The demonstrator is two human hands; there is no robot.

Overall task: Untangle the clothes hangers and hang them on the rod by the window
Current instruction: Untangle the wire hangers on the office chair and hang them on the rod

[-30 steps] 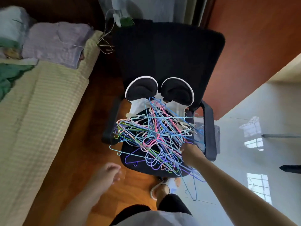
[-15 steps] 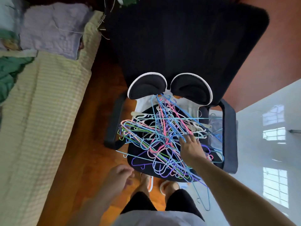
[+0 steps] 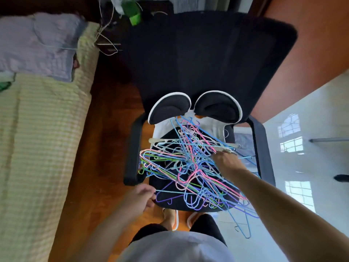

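Observation:
A tangled pile of thin plastic hangers (image 3: 188,167) in blue, pink, purple, green and white covers the seat of a black office chair (image 3: 198,59). Some hangers spill over the front right edge of the seat towards the floor. My right hand (image 3: 225,162) is buried in the right side of the pile, its fingers curled among the wires. At the pile's front left corner, my left hand (image 3: 140,197) has its curled fingertips at the tip of a light blue hanger (image 3: 170,191). Whether it pinches that tip does not show. No rod is in view.
A bed with a yellow checked cover (image 3: 37,148) runs along the left, with a lilac pillow (image 3: 37,46) at its head. A few wire hangers (image 3: 107,44) sit behind the chair near a green item (image 3: 133,15). The chair's armrests (image 3: 133,152) flank the pile. Pale tiles (image 3: 311,167) lie to the right.
The view has moved closer to the chair. My left hand came forward from the floor side to the pile's front left corner. My right hand went deeper into the pile and its fingers curled.

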